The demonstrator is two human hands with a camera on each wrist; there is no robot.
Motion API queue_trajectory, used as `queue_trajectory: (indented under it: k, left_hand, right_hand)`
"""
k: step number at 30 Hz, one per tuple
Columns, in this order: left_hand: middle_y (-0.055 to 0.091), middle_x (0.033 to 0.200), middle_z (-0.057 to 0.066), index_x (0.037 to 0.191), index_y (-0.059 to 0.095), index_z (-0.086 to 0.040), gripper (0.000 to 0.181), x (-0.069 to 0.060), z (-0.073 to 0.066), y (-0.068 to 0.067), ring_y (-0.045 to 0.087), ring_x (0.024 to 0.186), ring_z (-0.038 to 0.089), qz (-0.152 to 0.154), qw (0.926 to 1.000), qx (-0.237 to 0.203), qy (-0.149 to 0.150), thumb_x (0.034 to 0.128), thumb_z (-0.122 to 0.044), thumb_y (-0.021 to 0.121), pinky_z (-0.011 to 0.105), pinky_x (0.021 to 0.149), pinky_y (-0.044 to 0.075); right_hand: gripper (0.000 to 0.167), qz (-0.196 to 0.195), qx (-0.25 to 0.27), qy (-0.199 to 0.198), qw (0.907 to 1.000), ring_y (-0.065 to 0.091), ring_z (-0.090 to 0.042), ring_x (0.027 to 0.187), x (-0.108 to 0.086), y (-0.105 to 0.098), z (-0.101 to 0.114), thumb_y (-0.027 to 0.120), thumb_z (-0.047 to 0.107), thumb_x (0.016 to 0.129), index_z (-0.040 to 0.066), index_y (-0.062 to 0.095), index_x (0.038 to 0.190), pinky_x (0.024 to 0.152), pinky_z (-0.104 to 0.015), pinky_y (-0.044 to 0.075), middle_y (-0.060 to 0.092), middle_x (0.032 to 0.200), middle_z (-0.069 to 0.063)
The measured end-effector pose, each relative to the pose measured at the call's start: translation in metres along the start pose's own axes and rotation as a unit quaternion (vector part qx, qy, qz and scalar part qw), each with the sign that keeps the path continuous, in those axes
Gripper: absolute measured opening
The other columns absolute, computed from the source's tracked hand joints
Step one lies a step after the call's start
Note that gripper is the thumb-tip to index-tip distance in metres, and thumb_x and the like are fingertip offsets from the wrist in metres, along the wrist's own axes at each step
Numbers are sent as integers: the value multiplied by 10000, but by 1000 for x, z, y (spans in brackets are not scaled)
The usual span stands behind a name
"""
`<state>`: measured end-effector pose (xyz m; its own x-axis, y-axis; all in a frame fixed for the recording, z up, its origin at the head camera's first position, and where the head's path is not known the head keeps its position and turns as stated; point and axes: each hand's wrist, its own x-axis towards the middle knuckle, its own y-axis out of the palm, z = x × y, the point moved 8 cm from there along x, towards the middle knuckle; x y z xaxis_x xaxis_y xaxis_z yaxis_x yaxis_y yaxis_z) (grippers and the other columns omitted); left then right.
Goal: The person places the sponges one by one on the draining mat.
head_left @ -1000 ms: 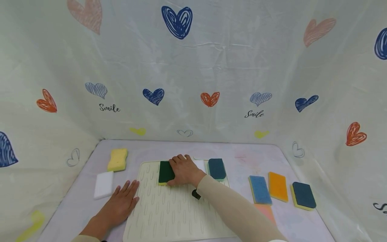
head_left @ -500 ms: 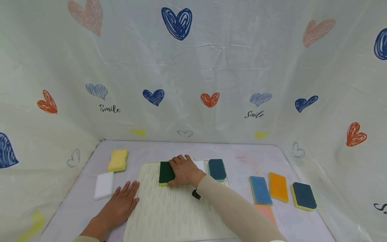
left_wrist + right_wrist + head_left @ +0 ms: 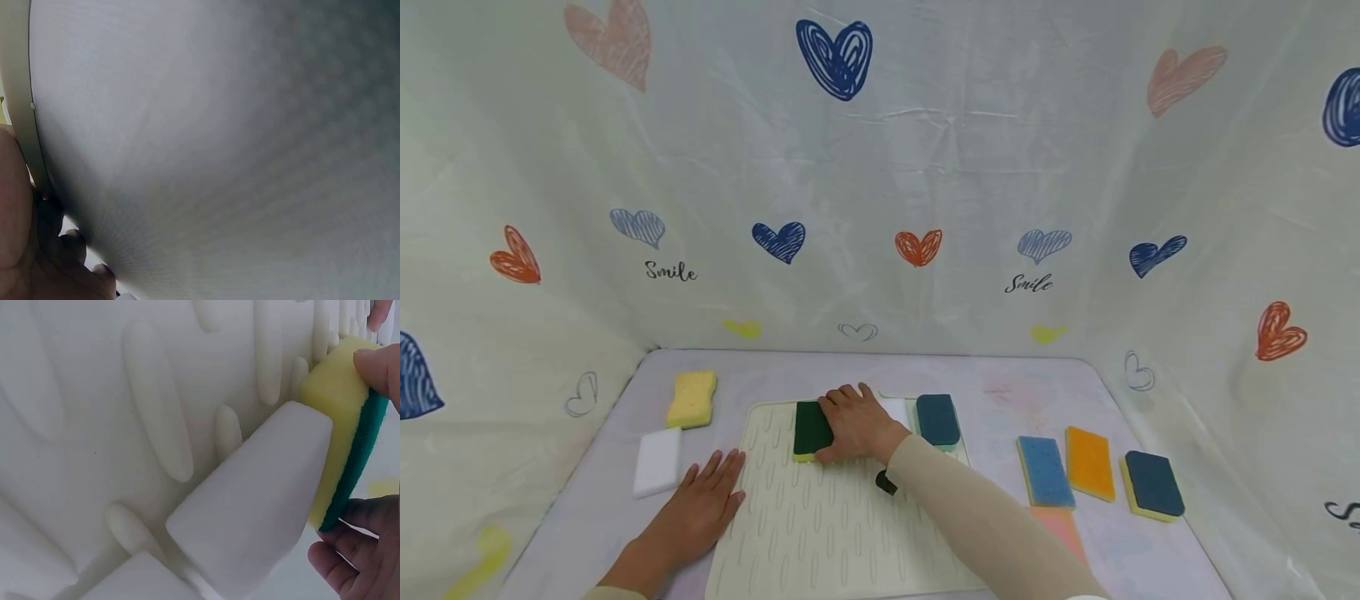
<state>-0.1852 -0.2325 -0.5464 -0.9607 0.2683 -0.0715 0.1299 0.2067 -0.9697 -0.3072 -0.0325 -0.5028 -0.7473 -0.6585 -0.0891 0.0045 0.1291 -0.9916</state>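
My right hand grips a yellow sponge with a dark green top near the back left of the cream ridged mat. In the right wrist view the thumb and fingers of that hand lie on opposite edges of the sponge, beside a white block. Part of a white block shows behind the hand, then a teal-topped sponge at the mat's back right. My left hand lies flat, fingers straight, at the mat's left edge; the left wrist view shows its fingers dimly.
Left of the mat lie a yellow sponge and a white block. Right of it are a blue sponge, an orange one, a dark blue-topped one and a salmon one, partly covered by the sleeve. A curtain hangs behind.
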Motion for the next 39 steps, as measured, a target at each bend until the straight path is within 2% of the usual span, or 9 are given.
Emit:
queue_trajectory:
  k: [10,22,27,31,39]
  left_hand:
    - [367,1673,246,1623,354,18,666,0,1,1,302,1555,496,134,9999,-19,-39,1117,-390,501,731,1203,253]
    - [399,1649,262,1605,377,39,648,-2,-4,-5,327,1534,517,-14,10000,36,38,1108,-349,530,737,1188,272]
    - [413,1639,267,1600,382,43,641,-2,-4,-6,342,1526,519,-76,9999,-48,92,1110,-344,528,736,1183,279]
    - [421,1629,280,1591,392,52,638,-1,-4,-6,349,1513,534,-111,9997,-152,138,1107,-338,535,740,1173,284]
    - [405,1644,266,1607,373,38,638,-1,-3,-5,334,1533,514,-13,10000,48,66,1119,-349,510,727,1188,283]
  right_hand:
    - [1016,-34,33,-147,9999,379,-218,1540,-4,-8,4,626,796,880,169,383,1642,1286,-571,250,423,1663,1]
    - [984,-632,-598,-637,9942,415,-204,1511,-27,-38,15,570,807,916,151,399,1628,1284,-559,266,450,1638,2]
    - [915,-795,-738,-720,9915,420,-198,1509,-46,-42,12,571,758,957,150,414,1623,1292,-545,257,460,1632,-3]
    - [847,-936,-787,-763,9896,420,-196,1505,-68,-44,2,573,706,990,144,434,1609,1293,-535,256,472,1622,-5]
    - [805,-1370,-984,-886,9817,489,-247,1444,-120,-48,-41,647,641,983,98,492,1556,1250,-582,320,536,1556,-59]
